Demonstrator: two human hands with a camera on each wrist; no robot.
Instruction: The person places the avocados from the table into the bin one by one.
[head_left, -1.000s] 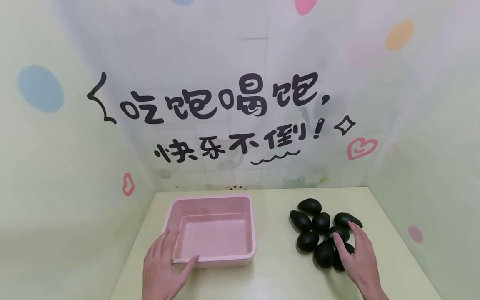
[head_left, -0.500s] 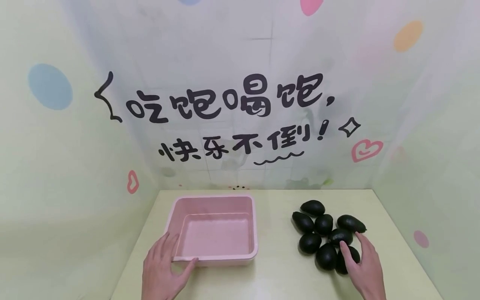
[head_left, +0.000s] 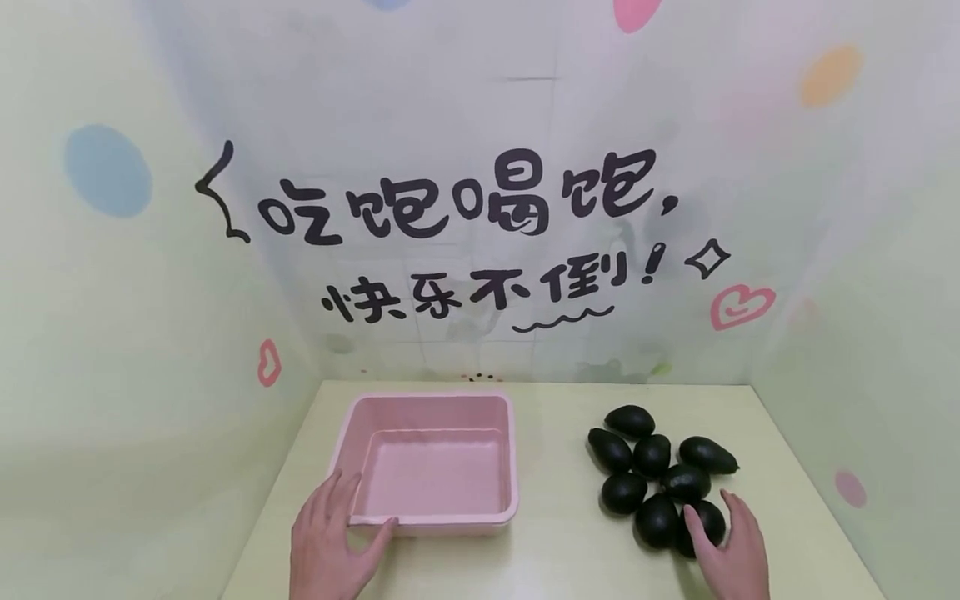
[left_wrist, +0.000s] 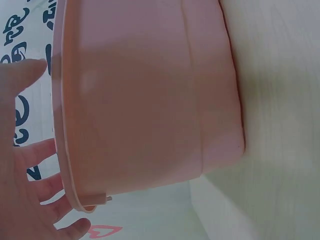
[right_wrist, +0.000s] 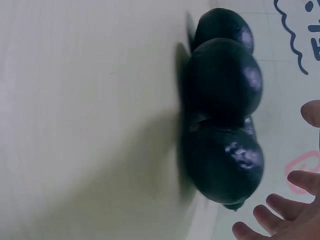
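Observation:
A pink plastic basin (head_left: 450,520) stands at the left of the table with nothing in it. My left hand (head_left: 330,542) rests at its near left corner, thumb by the front rim and fingers spread along the left side. On the right lies a cluster of several dark avocados (head_left: 651,455). My right hand (head_left: 737,546) hovers by the nearest avocado on the right (head_left: 712,523), thumb and fingers spread apart around it. In the right wrist view that avocado (right_wrist: 225,165) sits on the table, with a gap between it and the fingers (right_wrist: 285,207).
The pale wooden tabletop (head_left: 558,500) runs between the basin and the avocados. Behind it hangs a printed backdrop (head_left: 480,108) with black writing and coloured spots, and pale side panels (head_left: 885,350) enclose the table left and right.
My right hand has drawn back toward me, from above the middle avocados to the nearest one on the right. The left hand keeps its place at the basin. The head view has shifted slightly.

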